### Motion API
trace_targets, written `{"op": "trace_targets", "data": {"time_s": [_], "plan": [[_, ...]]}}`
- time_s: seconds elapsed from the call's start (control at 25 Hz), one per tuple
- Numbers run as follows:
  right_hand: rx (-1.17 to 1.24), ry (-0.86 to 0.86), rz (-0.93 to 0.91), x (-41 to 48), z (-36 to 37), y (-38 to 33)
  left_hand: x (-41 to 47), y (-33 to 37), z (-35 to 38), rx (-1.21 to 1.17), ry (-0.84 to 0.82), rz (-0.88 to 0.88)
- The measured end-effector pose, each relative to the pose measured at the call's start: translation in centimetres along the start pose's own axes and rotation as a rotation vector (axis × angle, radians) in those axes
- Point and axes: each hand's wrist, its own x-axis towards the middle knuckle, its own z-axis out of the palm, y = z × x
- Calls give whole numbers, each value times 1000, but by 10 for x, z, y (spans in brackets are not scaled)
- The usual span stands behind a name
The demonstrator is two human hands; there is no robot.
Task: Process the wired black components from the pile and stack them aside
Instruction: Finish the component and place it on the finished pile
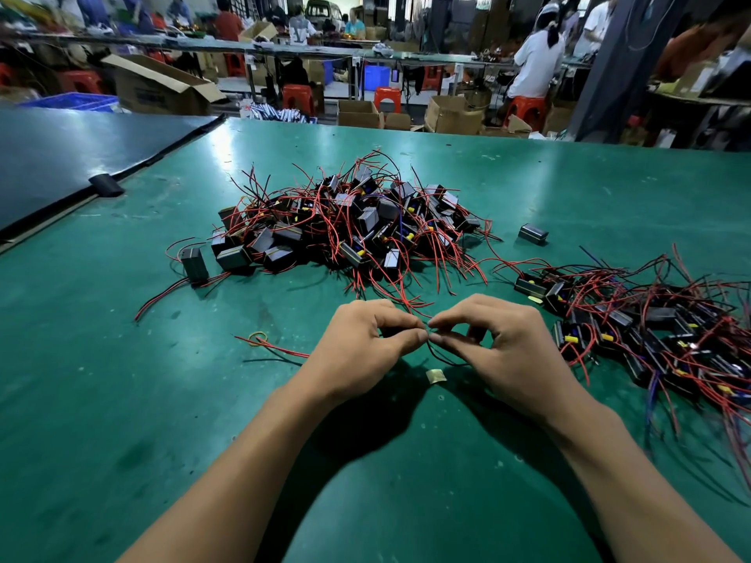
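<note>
Pinching a thin black wire (441,359) between thumb and forefinger, our left hand (357,347) and our right hand (504,351) meet tip to tip over the green surface (122,379), near its front middle. Both hands are closed on this wire, with the other fingers curled; it hangs in a small loop under the right hand. Something black shows under the fingers of each hand, but we cannot tell if it is one component or two, because the hands hide most of it.

Behind the hands, in the middle of the surface, lies the pile (353,225) of black components with red and black wires tangled through it. To the right, apart from the pile, a second heap (650,335) of the same components spreads to the edge of the view. A single component (533,233) lies between the two, nearer to the pile, and an upright component (194,264) stands at the left side of the pile. A small yellow scrap (435,375) lies on the surface just below the fingertips. Left of the left hand we see a loose red wire (280,350) with a yellow ring (257,339) near its end.
</note>
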Motion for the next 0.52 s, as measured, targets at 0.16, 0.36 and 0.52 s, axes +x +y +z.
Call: {"op": "trace_targets", "data": {"time_s": [0.16,0.36,0.52], "plan": [[-19,15,18,0,-1,0,0,0,-1,-18,-9,-8],[6,34,167,-1,7,-6,-2,1,3,57,60,102],[187,-2,400,1,12,-10,-3,1,6,166,90,171]]}}
